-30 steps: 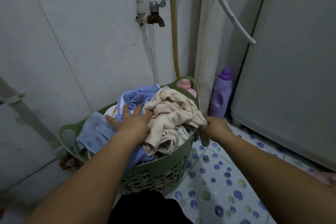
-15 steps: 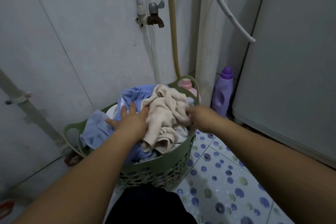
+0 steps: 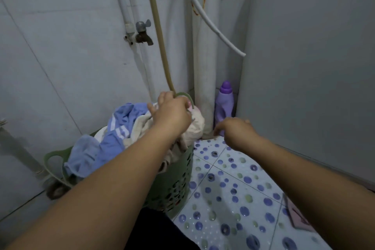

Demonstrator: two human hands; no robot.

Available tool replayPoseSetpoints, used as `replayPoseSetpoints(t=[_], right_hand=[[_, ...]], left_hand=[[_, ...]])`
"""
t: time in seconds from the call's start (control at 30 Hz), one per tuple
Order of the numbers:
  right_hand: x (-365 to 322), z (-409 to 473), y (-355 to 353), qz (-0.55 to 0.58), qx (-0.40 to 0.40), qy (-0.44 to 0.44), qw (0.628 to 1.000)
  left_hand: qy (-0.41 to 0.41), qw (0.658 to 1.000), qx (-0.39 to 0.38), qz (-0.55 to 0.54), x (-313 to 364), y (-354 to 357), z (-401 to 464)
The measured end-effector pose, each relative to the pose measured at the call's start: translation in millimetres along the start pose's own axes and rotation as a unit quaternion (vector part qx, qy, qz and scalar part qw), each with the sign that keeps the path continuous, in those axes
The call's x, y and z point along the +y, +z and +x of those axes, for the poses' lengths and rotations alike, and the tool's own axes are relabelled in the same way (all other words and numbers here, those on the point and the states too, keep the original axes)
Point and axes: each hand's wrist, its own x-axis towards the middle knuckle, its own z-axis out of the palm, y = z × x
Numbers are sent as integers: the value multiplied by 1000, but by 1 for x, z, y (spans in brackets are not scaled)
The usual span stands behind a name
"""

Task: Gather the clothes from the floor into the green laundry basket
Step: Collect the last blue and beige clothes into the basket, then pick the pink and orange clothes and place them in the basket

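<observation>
Two bare forearms are filling the lower frame. Left of centre, the green laundry basket (image 3: 174,176) is sitting heaped with clothes (image 3: 113,136), its near wall hidden. The left hand (image 3: 172,113), having shifted to the far handle, is curling there; grip unclear. The right hand (image 3: 235,132), now off the rim, is hovering loosely curled, holding nothing.

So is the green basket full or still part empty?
Full: the clothes heap above the green basket rim, and the left hand rests on the pile.
</observation>
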Motion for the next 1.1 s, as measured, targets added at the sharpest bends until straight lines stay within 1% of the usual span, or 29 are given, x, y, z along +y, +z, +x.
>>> replayPoseSetpoints(t=[0.13, 0.27, 0.33, 0.47, 0.6, 0.7, 0.77, 0.83, 0.9, 0.97, 1.03, 1.1], right_hand=[[56, -29, 8, 29, -12, 73, 997], [120, -59, 26, 43, -42, 148, 987], [160, -79, 36, 45, -56, 192, 979], [234, -123, 57, 74, -71, 280, 954], [286, -155, 86, 103, -94, 347, 928], [316, -170, 115, 109, -136, 407, 897], [323, -175, 135, 119, -154, 434, 879], [328, -174, 155, 120, -163, 443, 873], [327, -170, 174, 120, -166, 444, 872], [327, -160, 189, 116, -155, 434, 880], [327, -149, 205, 95, -139, 423, 890], [329, -140, 218, 61, -146, 410, 898]], left_hand=[[69, 996, -45, -17, 58, 39, -10], [122, 986, -105, -33, 98, 86, -21], [150, 978, -141, -36, 120, 112, -27], [178, 960, -213, -30, 160, 160, -39], [197, 938, -282, -32, 191, 204, -46], [193, 922, -330, -68, 213, 240, -48], [177, 909, -363, -100, 220, 260, -52], [146, 895, -398, -140, 224, 282, -57], [107, 878, -428, -186, 228, 302, -60], [79, 869, -444, -206, 232, 319, -64], [52, 865, -447, -220, 232, 338, -66], [14, 856, -451, -251, 232, 352, -69]])
